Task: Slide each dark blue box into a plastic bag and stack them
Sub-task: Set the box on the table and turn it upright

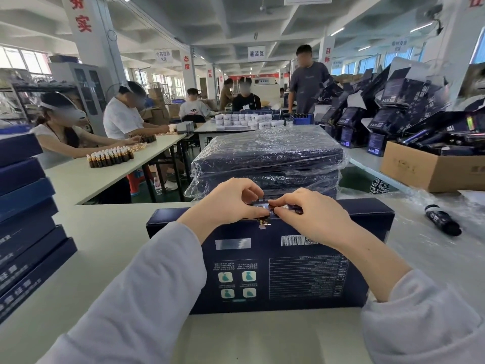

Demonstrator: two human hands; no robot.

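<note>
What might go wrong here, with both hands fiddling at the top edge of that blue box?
1. The left hand and right hand pinch a small tab at the far edge of the dark blue box; it might tear or sit crooked.
2. The stack of bagged boxes just behind has loose, glossy plastic; another box on top could slide.

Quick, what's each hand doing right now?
Left hand: pinching a small sticker on the dark blue box.
Right hand: pinching the same sticker.

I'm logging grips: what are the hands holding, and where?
Left hand and right hand pinch a small tab midway along the far edge of the blue box.
</note>
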